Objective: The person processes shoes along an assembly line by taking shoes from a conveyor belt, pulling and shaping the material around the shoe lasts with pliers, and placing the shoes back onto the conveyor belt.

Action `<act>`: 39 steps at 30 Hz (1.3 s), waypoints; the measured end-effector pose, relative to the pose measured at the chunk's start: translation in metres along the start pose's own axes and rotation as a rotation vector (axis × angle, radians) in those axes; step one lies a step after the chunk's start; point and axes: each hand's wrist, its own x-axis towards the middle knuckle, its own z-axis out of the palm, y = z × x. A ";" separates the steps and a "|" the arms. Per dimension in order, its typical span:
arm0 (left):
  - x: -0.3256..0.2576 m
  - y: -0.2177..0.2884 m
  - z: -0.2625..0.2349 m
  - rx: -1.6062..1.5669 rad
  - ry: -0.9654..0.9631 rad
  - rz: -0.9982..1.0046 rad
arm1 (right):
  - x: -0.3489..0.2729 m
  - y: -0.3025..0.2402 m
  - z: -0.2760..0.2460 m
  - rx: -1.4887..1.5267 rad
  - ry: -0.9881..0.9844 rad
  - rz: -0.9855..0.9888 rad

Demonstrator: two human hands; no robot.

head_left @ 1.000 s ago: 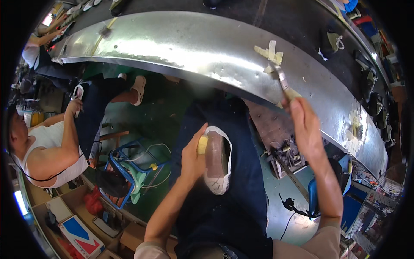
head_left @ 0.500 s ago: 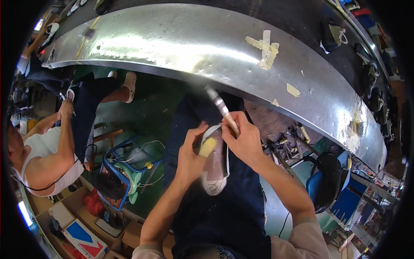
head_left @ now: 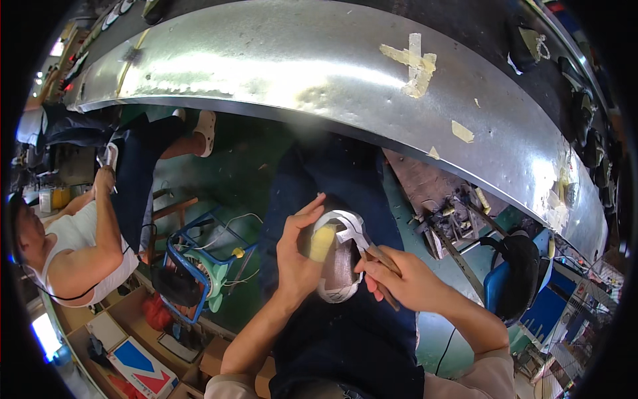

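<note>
A shoe upper rests over my lap, its brownish bottom face turned up and its rim pale. A whitish strip curves round its far end and crosses it. My left hand grips the shoe's left side, with a yellow wrap on the thumb and the fingers pointing away from me. At the shoe's right edge, my right hand is closed round a brown-handled hand tool. The tool's working end meets the pale strip, and its exact kind I cannot make out.
A metal-faced bench edge with tape pieces runs across ahead. On the left a person in a white top works beside a blue-framed stool. Tools lie on a board at right, near a black-and-blue chair. Cartons stand lower left.
My right hand has come down and toward me along the shoe's right side, swinging the tool from pointing away to lying by the shoe's edge. The pale strip now shows across the shoe.
</note>
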 end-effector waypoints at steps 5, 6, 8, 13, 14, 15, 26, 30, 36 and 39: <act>0.000 -0.010 0.003 0.018 0.073 0.020 | 0.019 0.046 0.019 -0.626 0.428 -0.337; 0.001 -0.011 0.003 0.045 0.061 0.061 | 0.021 0.044 0.019 -0.633 0.436 -0.328; 0.008 -0.001 0.005 0.044 0.001 -0.019 | 0.018 0.041 0.019 -0.492 0.388 -0.324; 0.037 0.023 0.009 -0.262 -0.024 -0.497 | 0.012 0.028 0.040 -0.783 0.451 -0.344; 0.039 0.016 0.012 -0.327 0.010 -0.567 | 0.008 0.030 0.038 -0.800 0.442 -0.341; 0.041 0.008 0.011 -0.271 -0.020 -0.546 | 0.004 0.031 0.032 -0.703 0.399 -0.389; 0.032 -0.035 -0.016 -0.152 -0.315 -0.297 | -0.017 0.013 -0.012 -0.950 0.145 -0.416; 0.037 -0.032 -0.008 -0.043 -0.418 -0.294 | 0.009 0.012 0.000 -1.164 0.093 -0.608; -0.001 -0.037 -0.017 0.381 -0.046 -0.223 | 0.021 0.017 -0.008 -1.100 -0.066 -0.590; -0.007 0.001 -0.044 0.447 -0.151 -0.290 | 0.021 0.016 -0.011 -1.265 -0.021 -0.577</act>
